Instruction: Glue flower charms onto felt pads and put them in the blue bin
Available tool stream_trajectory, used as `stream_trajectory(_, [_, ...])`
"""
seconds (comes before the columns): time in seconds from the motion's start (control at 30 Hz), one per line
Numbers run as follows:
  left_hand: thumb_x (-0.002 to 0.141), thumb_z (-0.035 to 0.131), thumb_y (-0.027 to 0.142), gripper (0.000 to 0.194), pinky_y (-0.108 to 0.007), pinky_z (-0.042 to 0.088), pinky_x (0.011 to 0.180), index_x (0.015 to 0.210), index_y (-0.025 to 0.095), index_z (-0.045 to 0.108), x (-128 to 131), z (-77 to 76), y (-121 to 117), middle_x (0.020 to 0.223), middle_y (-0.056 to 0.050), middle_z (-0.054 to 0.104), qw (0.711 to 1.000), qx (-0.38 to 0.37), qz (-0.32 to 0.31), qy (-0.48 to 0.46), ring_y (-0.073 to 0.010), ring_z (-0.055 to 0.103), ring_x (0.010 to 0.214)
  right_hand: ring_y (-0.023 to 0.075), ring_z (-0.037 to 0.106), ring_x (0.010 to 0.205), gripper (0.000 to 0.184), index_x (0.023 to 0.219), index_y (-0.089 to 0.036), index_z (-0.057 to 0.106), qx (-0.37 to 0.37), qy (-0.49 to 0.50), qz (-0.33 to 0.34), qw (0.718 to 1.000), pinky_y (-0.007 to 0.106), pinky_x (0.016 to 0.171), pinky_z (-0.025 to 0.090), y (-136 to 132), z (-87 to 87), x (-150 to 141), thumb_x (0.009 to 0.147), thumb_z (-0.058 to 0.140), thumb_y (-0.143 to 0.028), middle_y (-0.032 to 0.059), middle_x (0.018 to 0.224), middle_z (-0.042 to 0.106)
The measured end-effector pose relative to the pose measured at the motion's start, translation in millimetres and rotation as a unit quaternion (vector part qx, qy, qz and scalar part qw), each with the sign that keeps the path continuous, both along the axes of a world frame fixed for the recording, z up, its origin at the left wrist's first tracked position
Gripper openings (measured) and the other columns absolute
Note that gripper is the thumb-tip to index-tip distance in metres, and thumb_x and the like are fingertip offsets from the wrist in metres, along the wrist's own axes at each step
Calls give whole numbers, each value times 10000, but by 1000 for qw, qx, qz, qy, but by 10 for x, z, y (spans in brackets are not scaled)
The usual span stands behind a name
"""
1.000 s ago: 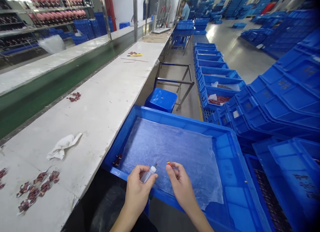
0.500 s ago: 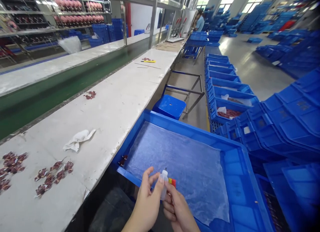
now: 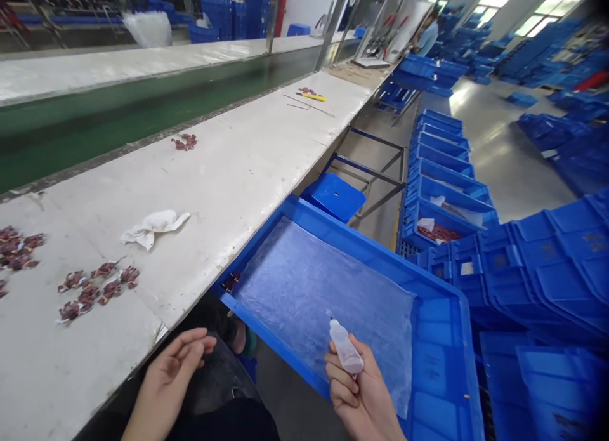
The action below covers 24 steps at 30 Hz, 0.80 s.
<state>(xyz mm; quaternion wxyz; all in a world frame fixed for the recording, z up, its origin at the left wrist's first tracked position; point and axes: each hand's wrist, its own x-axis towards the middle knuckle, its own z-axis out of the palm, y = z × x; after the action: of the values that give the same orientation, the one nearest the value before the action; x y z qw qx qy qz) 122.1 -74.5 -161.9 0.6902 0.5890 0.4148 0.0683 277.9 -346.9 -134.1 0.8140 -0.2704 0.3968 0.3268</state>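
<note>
My right hand [image 3: 354, 387] is closed around a small translucent squeeze bottle [image 3: 346, 347] with a thin dark tip. It holds the bottle tilted over the near part of a large blue crate [image 3: 347, 228] lined with a pale sheet [image 3: 328, 276]. My left hand [image 3: 174, 371] is by the table's near edge, above my lap. Its fingers are loosely bent, the thumb lies near them, and I see nothing held. On the white table [image 3: 233, 174], several small dark red parts [image 3: 98, 285] lie beyond this hand, with a crumpled white cloth [image 3: 155, 227] behind them.
A dark red part [image 3: 231, 281] lies in the crate's left corner. Farther along the table are a reddish cluster [image 3: 184, 141] and a yellow cutter [image 3: 311, 96]. A blue stool [image 3: 335, 197] stands past the crate. Stacked blue crates [image 3: 533, 269] rise on the right. A person [image 3: 428, 35] is far back.
My hands have parted: the left has moved left toward the table edge, while the right keeps the bottle, farther right. The red and yellow item near the bottle no longer shows. The view has shifted.
</note>
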Motion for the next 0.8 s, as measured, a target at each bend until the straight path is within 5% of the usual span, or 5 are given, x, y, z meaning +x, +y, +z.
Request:
stream_trajectory(0.37, [846, 711, 637, 595, -279, 614, 852, 1220, 176, 677, -49, -111, 142, 1140, -90, 802, 1000, -13, 2, 2, -231, 735, 1070, -13, 328, 363, 429, 918, -107, 655, -71, -59, 8, 996, 131, 319, 132, -88, 51, 2, 677, 934, -326, -129, 561, 404])
stream_trajectory(0.63, [819, 746, 613, 551, -351, 597, 876, 1177, 198, 695, -115, -249, 214, 1143, -95, 805, 999, -37, 11, 27, -277, 732, 1093, -7, 291, 330, 356, 827, -123, 586, -37, 14, 10, 999, 131, 335, 85, 17, -35, 28, 1024, 545, -417, -135, 534, 288])
stream_trajectory(0.8, [779, 714, 669, 504, -472, 602, 878, 1026, 231, 739, -105, -354, 406, 1065, -119, 818, 997, -67, 14, 37, -361, 736, 1087, -4, 312, 335, 410, 889, -119, 591, -33, 16, -11, 999, 134, 341, 93, 75, -86, 5, 1086, 439, -444, -123, 546, 327])
